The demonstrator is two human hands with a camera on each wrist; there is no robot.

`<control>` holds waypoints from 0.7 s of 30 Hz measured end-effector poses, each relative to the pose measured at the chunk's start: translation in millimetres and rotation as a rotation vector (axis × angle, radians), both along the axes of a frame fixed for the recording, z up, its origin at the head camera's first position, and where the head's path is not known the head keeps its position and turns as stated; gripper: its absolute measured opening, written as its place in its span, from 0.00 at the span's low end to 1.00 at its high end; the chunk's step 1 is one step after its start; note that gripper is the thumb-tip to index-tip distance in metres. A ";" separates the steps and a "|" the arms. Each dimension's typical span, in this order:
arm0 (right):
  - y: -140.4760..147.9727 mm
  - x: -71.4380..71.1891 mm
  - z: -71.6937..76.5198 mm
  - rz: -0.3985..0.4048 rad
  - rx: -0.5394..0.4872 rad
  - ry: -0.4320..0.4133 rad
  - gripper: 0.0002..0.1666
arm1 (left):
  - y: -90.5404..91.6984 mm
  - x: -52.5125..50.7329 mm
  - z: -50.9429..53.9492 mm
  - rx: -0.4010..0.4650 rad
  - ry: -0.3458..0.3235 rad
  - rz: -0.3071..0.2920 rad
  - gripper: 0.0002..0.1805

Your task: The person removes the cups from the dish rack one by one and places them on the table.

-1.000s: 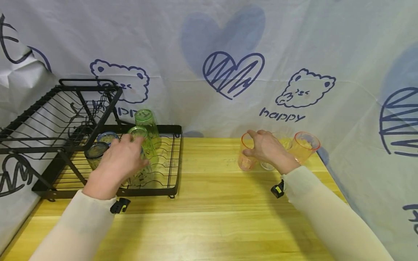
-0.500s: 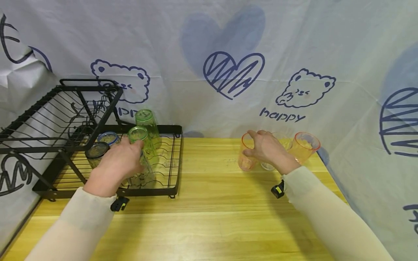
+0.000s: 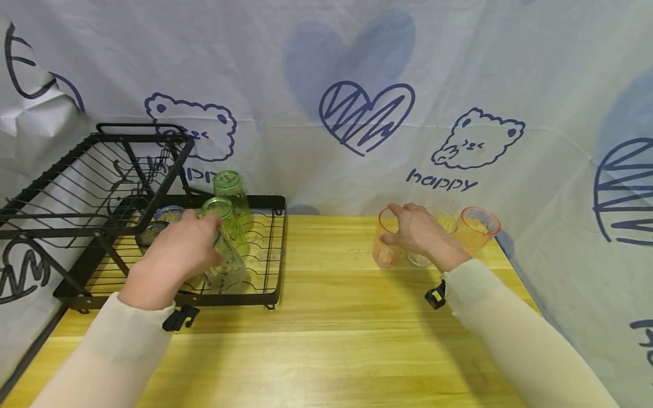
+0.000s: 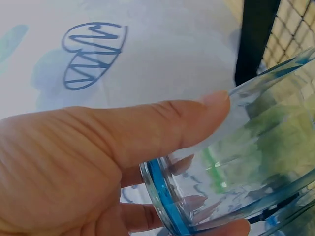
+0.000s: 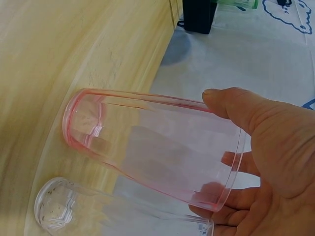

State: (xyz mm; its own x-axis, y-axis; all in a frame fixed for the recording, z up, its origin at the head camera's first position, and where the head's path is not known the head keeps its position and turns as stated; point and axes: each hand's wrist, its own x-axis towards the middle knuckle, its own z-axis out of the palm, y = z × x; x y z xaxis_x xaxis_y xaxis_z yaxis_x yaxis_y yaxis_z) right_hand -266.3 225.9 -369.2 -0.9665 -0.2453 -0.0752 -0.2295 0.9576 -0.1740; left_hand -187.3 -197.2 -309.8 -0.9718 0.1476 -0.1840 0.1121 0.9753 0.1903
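In the head view my left hand (image 3: pixel 176 252) grips a clear drinking glass (image 3: pixel 227 269) at the front of the black dish rack (image 3: pixel 240 298). The glass leans, its lower end toward the right. In the left wrist view my thumb and fingers wrap the blue-edged end of that glass (image 4: pixel 236 182). My right hand (image 3: pixel 420 232) holds a pink tumbler (image 3: pixel 386 255) near its red rim. The right wrist view shows thumb and fingers on opposite sides of the pink tumbler (image 5: pixel 162 142). A clear tumbler (image 5: pixel 74 211) stands beside it, partly behind the fingers.
Two green glasses (image 3: pixel 228 190) stand upside down in the rack. A blue-edged glass (image 3: pixel 169 214) and a dark glass (image 3: pixel 147 237) stand left of my hand. An orange-pink tumbler (image 3: pixel 476 232) is at the far right. A patterned cloth (image 3: pixel 285 158) hangs behind the wooden table (image 3: pixel 326 345).
My left hand has shifted slightly left and its fingers have closed round the clear glass, which now leans more. My right hand and the pink tumbler have not visibly moved.
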 end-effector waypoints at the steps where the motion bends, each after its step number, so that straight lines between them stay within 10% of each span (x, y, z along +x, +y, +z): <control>1: 0.3 -0.4 0.0 -0.001 0.003 -0.002 0.51 | 0.0 0.5 2.1 0.001 0.001 0.002 0.42; 12: 1.3 -0.1 2.1 -0.019 0.020 0.005 0.57 | -0.2 11.2 14.6 0.175 0.028 0.041 0.45; 21: -5.7 8.1 1.4 0.025 -0.045 0.134 0.55 | 7.1 9.1 -14.6 0.467 0.029 0.098 0.46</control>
State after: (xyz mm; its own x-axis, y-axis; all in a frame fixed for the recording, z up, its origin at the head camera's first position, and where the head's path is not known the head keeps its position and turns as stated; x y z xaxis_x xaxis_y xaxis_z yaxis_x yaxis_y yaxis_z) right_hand -258.3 220.2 -367.8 -0.9608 -0.2692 0.0661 -0.2769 0.9434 -0.1823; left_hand -178.1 -190.1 -324.5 -0.9890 0.1158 -0.0919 0.0361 0.7922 0.6091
